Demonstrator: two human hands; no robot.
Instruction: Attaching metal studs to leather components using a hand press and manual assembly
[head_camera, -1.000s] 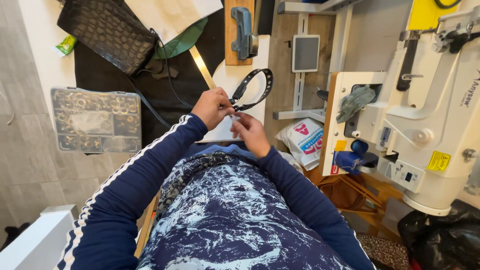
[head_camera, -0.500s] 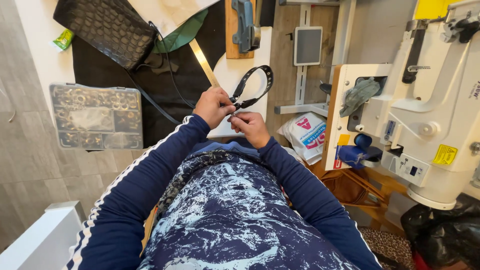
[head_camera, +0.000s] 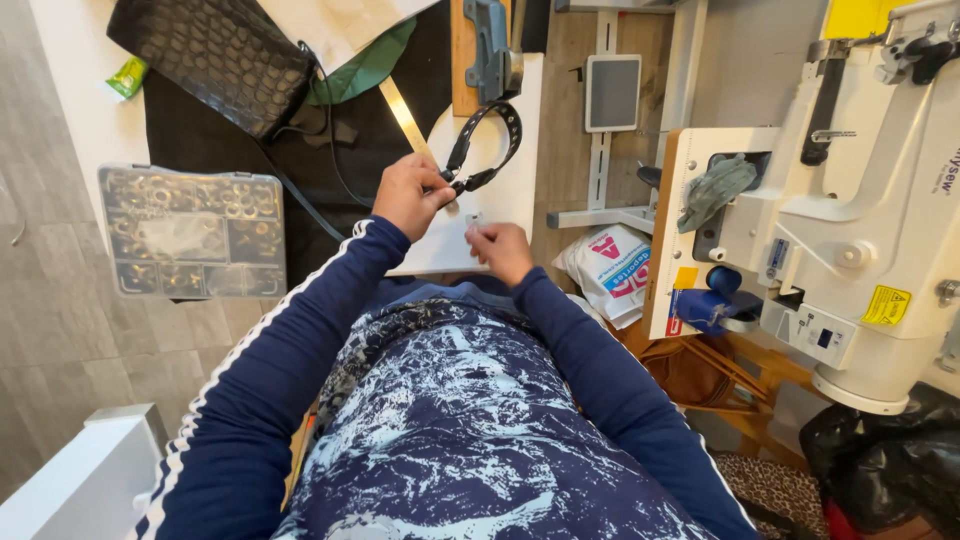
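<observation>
Fingers (head_camera: 432, 190) of the left hand (head_camera: 405, 195) are curled shut around one end of a black strap (head_camera: 487, 145), pinching it between thumb and fingertips. From that pinch the strap arcs up and away from the fingers in an open loop, its far part dotted with small metal rivets, and bends back down toward the thumb. The right hand (head_camera: 497, 248) sits just beside and below the left, apart from the strap; its fingertips are pressed together over something small and pale that is too tiny to make out, so whether it truly grips anything cannot be told for sure. Both hands rest over a white board (head_camera: 510, 205) on the worktable.

Just beyond the left fingers a brass-coloured ruler (head_camera: 405, 115) lies slanting across a black sheet (head_camera: 200, 140). Left of the fingers, well apart, stands a clear compartment box (head_camera: 192, 232) filled with small metal fittings. Farther up and to the left lies a black crocodile-textured bag (head_camera: 215, 55), with a green piece (head_camera: 365, 65) peeking from beside it. Straight above the strap's loop a grey metal tool (head_camera: 492, 45) sits on a wooden block. To the right of the fingers, past the board's edge, a white sewing machine (head_camera: 860, 200) fills the side, with a grey cloth (head_camera: 715, 190) draped on its bed.
</observation>
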